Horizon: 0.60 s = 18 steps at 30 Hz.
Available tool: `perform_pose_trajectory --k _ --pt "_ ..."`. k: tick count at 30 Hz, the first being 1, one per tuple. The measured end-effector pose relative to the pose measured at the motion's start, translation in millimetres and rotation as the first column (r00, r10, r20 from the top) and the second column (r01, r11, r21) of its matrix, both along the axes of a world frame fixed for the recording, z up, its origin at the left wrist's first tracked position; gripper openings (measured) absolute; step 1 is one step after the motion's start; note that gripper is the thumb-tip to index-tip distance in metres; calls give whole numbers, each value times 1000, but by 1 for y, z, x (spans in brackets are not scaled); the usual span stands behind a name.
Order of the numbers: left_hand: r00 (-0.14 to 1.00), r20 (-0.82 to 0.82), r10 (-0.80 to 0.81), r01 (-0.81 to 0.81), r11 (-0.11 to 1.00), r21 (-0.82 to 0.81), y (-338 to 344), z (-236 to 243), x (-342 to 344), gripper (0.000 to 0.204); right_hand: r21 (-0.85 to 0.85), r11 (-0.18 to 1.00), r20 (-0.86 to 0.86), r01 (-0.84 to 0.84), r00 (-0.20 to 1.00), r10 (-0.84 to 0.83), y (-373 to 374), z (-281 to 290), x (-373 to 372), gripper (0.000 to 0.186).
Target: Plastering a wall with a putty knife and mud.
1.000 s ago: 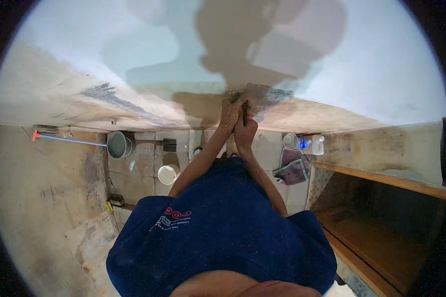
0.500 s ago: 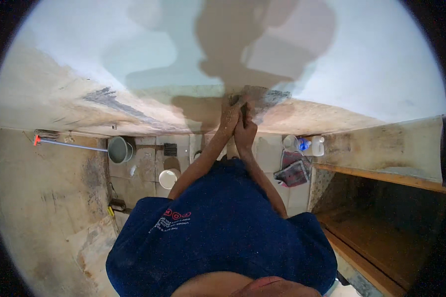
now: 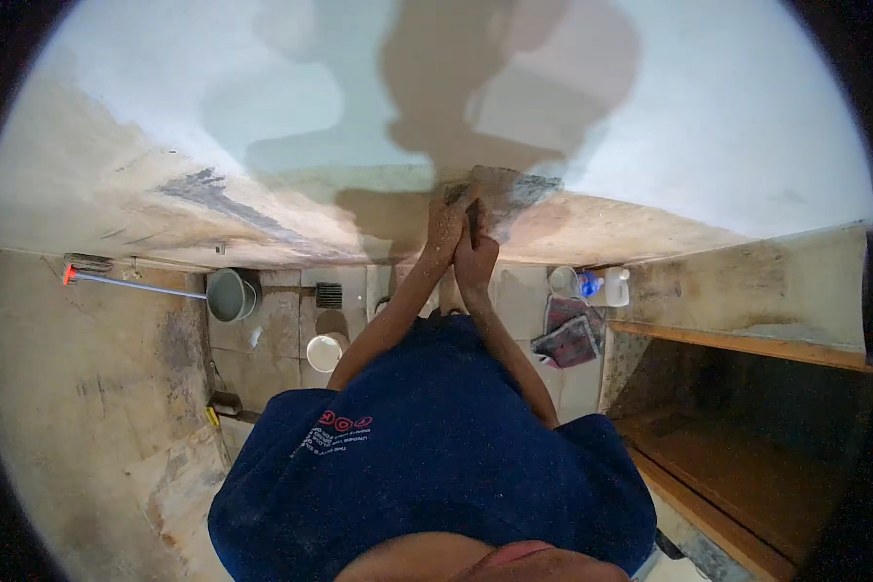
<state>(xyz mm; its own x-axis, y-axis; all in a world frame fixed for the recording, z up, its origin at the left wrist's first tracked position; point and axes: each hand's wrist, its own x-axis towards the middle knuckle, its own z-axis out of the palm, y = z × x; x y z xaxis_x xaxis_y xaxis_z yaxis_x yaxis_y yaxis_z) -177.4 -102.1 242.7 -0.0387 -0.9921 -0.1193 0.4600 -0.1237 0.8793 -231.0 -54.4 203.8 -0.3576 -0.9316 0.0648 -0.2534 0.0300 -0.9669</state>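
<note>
I see left hand (image 3: 446,228) and right hand (image 3: 475,254) pressed together on a dark wall patch (image 3: 514,189), grip unclear; grey bucket (image 3: 228,294) and white bowl (image 3: 324,351) below, contents indiscernible.

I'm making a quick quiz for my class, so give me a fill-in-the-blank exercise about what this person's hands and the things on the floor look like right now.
1. The left hand and right hand are pressed together against the ____.
2. The person's shirt is dark ____.
3. The long-handled tool lying on the floor has a ____ tip.
4. The grey bucket stands on the person's ____ side.

Missing words: wall; blue; red; left
</note>
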Motion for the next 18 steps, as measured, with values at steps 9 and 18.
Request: perform_pose_trajectory --k 9,18 --pt "992 102 75 -71 997 -41 -6 5 0 23 -126 992 98 13 995 0 -4 13 0 38" --pt "1000 20 21 -21 1000 -15 -8 16 1 22 -152 988 88 10 996 4 -6 5 2 42"
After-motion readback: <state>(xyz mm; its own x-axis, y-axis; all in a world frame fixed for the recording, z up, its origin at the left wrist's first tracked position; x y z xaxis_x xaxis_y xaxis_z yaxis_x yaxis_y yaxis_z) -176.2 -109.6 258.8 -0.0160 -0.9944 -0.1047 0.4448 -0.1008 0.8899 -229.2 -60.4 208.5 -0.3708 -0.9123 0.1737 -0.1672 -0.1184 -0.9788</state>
